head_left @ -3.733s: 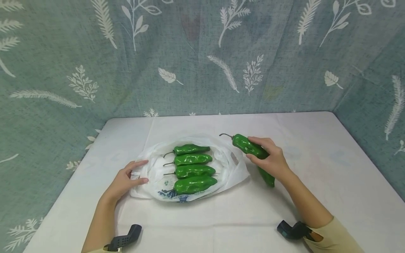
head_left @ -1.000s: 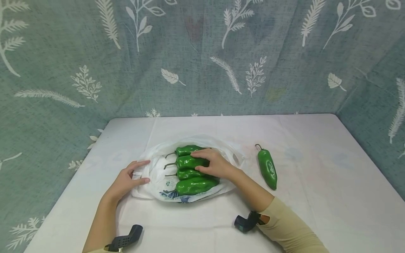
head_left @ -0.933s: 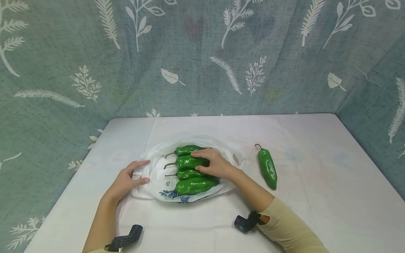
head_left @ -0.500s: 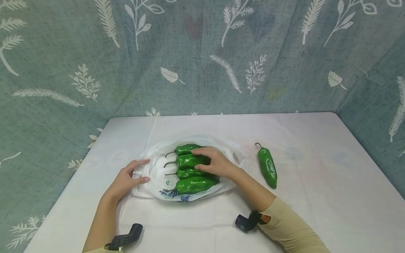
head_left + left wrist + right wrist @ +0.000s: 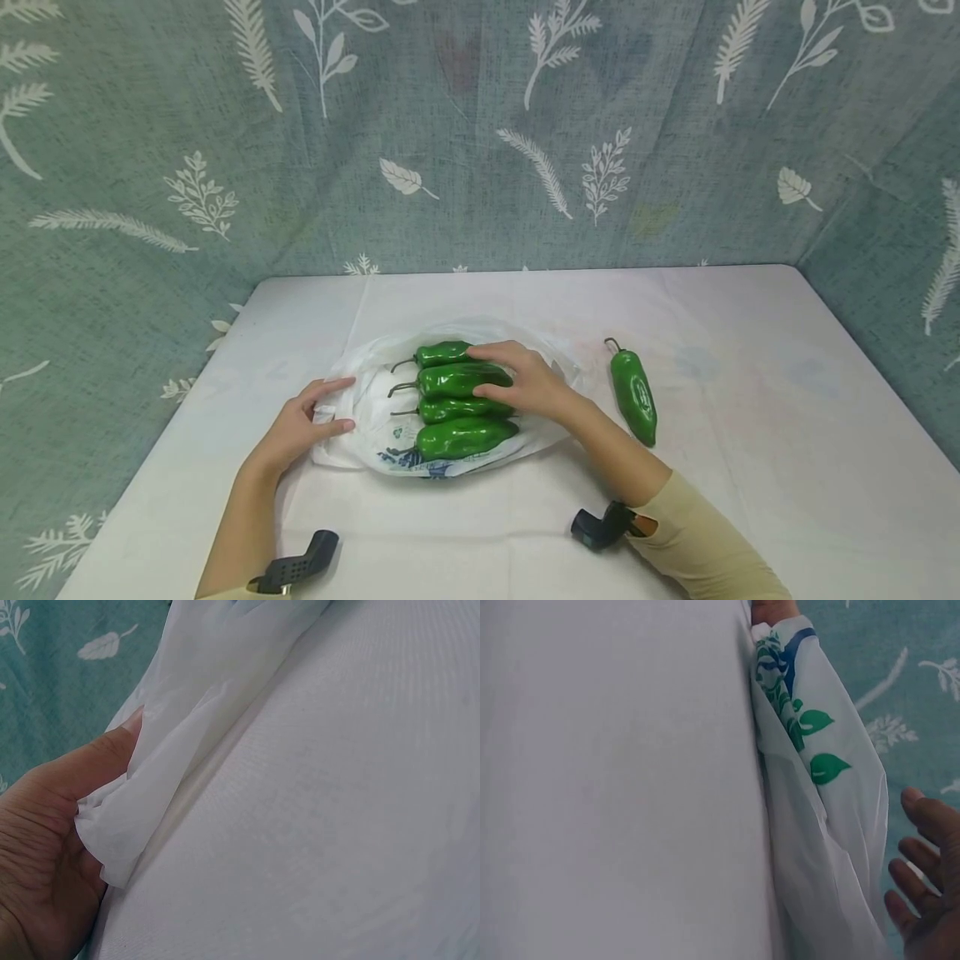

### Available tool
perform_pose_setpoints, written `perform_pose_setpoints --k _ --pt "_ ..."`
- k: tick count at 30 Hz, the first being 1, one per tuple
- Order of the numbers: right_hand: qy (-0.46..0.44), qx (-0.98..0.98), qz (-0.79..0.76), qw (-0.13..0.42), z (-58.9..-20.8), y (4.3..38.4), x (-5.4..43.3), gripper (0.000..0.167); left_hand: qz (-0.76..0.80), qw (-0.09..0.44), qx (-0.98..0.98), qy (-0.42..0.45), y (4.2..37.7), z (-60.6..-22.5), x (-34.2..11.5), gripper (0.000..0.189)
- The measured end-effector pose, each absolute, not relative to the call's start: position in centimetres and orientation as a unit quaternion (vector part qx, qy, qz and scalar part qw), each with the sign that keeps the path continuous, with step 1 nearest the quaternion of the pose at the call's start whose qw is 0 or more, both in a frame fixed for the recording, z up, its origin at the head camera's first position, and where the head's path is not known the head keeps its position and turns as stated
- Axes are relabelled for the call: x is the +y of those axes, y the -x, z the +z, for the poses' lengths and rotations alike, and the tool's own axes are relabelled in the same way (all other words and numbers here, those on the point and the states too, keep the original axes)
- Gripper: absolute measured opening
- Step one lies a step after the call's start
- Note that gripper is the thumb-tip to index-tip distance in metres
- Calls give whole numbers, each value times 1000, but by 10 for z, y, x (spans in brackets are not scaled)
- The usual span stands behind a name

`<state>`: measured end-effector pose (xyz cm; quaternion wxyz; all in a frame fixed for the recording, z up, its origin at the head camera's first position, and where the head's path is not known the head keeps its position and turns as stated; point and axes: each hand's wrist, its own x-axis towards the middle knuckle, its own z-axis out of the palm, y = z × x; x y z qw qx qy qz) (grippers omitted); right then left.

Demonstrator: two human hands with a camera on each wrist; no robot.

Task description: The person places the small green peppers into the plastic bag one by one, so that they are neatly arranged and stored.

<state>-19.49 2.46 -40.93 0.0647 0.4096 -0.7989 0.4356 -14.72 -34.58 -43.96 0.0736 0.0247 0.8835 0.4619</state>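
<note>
A white plastic bag point(image 5: 358, 417) lies spread with its mouth facing up. Inside it several green peppers point(image 5: 465, 438) are lined up in a row, stems to the left. My left hand point(image 5: 300, 423) holds the bag's left rim; in the left wrist view the thumb lies against the crumpled plastic. Over the right ends of the two upper peppers is my right hand point(image 5: 521, 379), its thumb and forefinger apart. In the right wrist view its fingers point(image 5: 913, 881) are loosely spread with nothing between them. Another green pepper point(image 5: 634, 398) lies outside the bag, on the right.
All this is on a table with a white cloth point(image 5: 420, 533). A teal curtain point(image 5: 465, 150) with white leaf prints rises behind and at both sides. Black wrist cameras point(image 5: 296, 568) hang under the forearms close to the cloth.
One pepper, earlier held by my right hand, now lies on the cloth at right. That hand came into the bag over the row and has just shifted slightly right and up, uncovering more pepper.
</note>
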Motion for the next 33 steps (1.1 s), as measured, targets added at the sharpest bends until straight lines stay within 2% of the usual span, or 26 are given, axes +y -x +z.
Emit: perform_pose_setpoints --k 4,15,26,33 --pt "-409 -793 444 86 -406 194 32 52 463 75 883 -25 147 -440 -346 72" --pt "-388 -798 450 101 -399 188 51 54 464 72 882 -27 147 -441 -346 72" --pt "-362 -805 427 195 -398 182 69 55 458 70 886 -27 147 -440 -345 72" --pt "-332 -815 425 210 -397 174 85 57 451 72 889 -24 147 -440 -345 72"
